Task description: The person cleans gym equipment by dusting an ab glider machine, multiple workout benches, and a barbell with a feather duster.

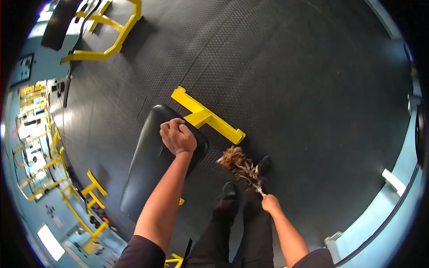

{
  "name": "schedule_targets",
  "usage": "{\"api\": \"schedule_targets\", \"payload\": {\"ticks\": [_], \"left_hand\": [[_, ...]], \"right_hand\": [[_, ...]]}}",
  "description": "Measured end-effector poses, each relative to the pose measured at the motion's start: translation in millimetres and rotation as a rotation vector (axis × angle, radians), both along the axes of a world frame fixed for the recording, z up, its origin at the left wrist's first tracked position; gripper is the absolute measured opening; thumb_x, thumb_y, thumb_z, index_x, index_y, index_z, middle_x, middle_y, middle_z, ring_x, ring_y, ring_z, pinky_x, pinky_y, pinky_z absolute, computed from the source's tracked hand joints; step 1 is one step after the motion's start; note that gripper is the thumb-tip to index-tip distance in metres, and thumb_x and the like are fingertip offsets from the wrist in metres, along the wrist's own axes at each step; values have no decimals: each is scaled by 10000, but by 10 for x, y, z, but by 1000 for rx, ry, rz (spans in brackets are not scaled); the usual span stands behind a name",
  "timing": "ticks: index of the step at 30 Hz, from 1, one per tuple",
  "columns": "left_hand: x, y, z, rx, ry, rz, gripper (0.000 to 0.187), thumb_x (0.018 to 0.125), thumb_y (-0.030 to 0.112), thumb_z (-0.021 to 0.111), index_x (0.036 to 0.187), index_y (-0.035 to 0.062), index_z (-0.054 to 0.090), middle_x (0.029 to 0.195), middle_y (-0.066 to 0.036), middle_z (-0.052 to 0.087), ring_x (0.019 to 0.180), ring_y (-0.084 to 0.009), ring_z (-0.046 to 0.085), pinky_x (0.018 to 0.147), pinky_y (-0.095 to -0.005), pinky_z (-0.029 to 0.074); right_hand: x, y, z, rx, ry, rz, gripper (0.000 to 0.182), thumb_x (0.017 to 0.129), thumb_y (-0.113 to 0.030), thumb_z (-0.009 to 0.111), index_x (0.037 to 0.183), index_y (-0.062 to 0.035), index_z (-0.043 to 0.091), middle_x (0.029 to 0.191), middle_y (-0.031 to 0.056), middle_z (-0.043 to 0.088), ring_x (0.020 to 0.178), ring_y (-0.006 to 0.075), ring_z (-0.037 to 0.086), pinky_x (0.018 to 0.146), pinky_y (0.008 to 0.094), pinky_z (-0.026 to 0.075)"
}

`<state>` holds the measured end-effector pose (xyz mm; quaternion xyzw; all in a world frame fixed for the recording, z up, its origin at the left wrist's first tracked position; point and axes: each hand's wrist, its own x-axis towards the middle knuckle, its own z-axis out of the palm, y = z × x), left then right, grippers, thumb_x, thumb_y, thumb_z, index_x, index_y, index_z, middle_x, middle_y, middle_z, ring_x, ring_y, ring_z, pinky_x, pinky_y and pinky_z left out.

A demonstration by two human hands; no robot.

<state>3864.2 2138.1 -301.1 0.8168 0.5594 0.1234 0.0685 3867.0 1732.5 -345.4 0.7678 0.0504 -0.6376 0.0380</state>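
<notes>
My left hand (178,136) is closed in a loose fist over the black padded bench (149,156), near the pad's upper end. Nothing sticks out between its curled fingers. A yellow steel foot (210,117) of the bench extends past that end along the floor. Down by my right leg, my right hand (271,204) grips the thin handle of a feather duster (239,165). Its brown feathers point up and left, overlapping the floor between my shoes and the yellow foot in this view.
Dark textured rubber matting (304,89) covers the floor. Another yellow-framed machine (118,35) stands at the upper left, with more yellow gym frames (40,156) along the left side. A pale blue wall (380,214) with a black cable runs down the right.
</notes>
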Motion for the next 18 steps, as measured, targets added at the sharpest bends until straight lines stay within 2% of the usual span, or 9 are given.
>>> {"api": "schedule_targets", "payload": {"ticks": [1,4,5,8,13,17,18], "left_hand": [[-7,-3,6,0,-12,38,126,827,177,533,842,129,648,959,-82,525,1006,-297,525,906,-449,416],[0,19,18,-43,-26,24,102,807,173,550,817,144,647,926,-58,512,966,-273,517,857,-426,417],[5,25,33,-41,-50,73,102,807,173,550,817,144,647,926,-58,512,966,-273,517,857,-426,417],[-35,52,24,-90,-64,21,79,784,168,572,809,152,645,920,-39,508,938,-256,511,812,-415,411],[-83,49,18,-141,-90,26,69,764,194,597,825,194,628,911,-34,482,893,-258,491,773,-416,396],[-119,81,29,-209,-138,16,79,753,225,615,832,214,623,909,-33,482,882,-254,494,750,-420,394],[-126,75,50,-218,-144,19,71,755,224,630,822,223,606,901,-22,474,869,-245,496,742,-409,402]], "right_hand": [[224,75,112,46,-40,82,404,1006,-283,423,1063,30,672,1050,302,663,997,449,643,861,521,507],[961,538,525,34,-357,78,283,990,-228,460,963,14,602,929,274,679,895,463,652,765,546,511],[1175,670,563,44,-380,128,283,990,-228,460,963,14,602,929,274,679,895,463,652,765,546,511],[1711,1156,679,306,-562,107,276,1009,-228,428,986,1,581,870,285,657,854,481,629,722,561,483],[2127,2184,938,500,-580,336,284,1006,-247,442,980,-8,593,864,259,659,833,466,630,725,555,476],[2208,2991,955,645,-452,498,289,975,-253,492,953,-12,650,882,245,664,874,438,637,773,521,492],[2224,3191,937,613,-420,539,252,950,-222,548,1011,-12,673,887,218,680,838,388,666,742,440,508]]}}
